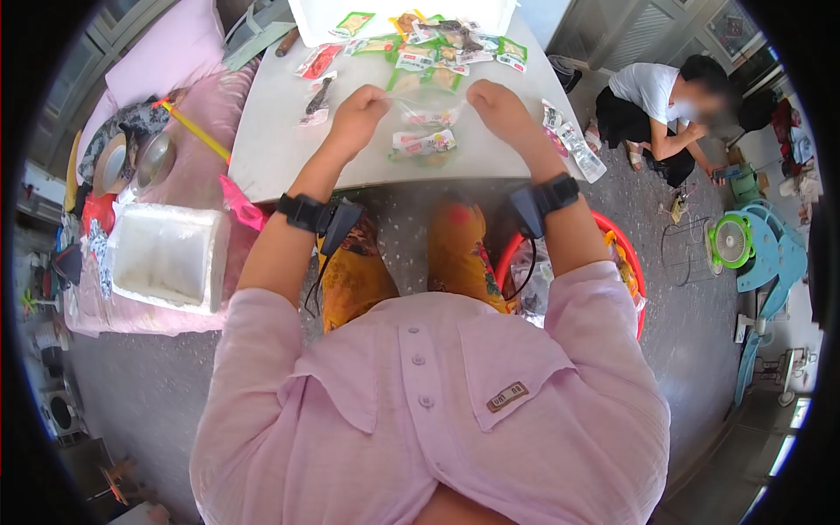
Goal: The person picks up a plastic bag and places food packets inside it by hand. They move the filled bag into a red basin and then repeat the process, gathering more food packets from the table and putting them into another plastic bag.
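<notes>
A clear plastic bag [426, 107] is stretched between my two hands over the near part of the white table [289, 157]. My left hand [360, 114] is closed on the bag's left edge, and my right hand [497, 107] grips its right edge. Low in the bag shows a small snack packet [423, 143] with white and green printing. Just beyond lies a pile of snack packets [437, 44], some green, some with dark contents. A packet with dark contents [318, 103] rests left of my left hand; several silvery packets [573, 140] lie near the right edge.
A white foam box [402, 33] stands at the table's back. On the pink-covered bed at left sits another foam box [166, 254]. Beside my right leg is a red basin [641, 306] filled with packets. A person [652, 101] crouches to the right, near a green fan [731, 241].
</notes>
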`<state>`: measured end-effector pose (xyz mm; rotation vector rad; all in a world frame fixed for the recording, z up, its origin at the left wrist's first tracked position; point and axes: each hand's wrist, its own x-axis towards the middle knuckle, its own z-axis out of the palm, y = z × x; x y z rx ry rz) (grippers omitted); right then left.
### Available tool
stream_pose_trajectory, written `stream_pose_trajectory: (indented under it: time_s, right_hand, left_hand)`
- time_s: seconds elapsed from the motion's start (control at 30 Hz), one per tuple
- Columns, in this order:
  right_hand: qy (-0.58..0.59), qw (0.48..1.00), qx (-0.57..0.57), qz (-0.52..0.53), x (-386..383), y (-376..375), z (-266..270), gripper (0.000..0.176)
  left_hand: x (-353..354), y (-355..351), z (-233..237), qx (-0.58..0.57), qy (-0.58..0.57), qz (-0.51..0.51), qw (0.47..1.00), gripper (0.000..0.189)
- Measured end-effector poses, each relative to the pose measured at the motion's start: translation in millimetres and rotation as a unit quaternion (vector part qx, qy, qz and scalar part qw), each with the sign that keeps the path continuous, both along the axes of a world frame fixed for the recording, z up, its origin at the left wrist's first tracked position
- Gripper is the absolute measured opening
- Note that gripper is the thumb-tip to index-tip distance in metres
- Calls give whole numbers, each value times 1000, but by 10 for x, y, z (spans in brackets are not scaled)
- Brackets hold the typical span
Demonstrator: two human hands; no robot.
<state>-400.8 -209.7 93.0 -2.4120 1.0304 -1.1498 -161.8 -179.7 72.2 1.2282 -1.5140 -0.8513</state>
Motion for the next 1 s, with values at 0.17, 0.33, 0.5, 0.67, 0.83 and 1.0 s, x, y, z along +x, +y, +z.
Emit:
stream_pose_trajectory:
  time_s: [0.17,0.33,0.5,0.67,0.83,1.0]
  right_hand:
    - [5,1000,22,15,-120,125,102,13]
    - [22,999,-22,-12,-381,517,83,23]
    - [0,998,57,22,-332,1229,93,53]
    - [37,984,176,-13,-471,1570,-87,23]
    - [-7,974,225,-33,-1154,1844,-125,14]
    - [52,932,235,-272,-2106,2314,-277,16]
  left_hand:
    - [-106,147,205,8,79,-32,996,7]
    - [-283,375,403,-141,7,-58,988,9]
    - [-570,854,380,-29,-38,-145,988,13]
    - [-837,1004,90,94,151,-247,952,13]
    - [-1122,1031,-36,107,91,-268,953,13]
    - [-1023,939,-388,177,58,-276,943,13]
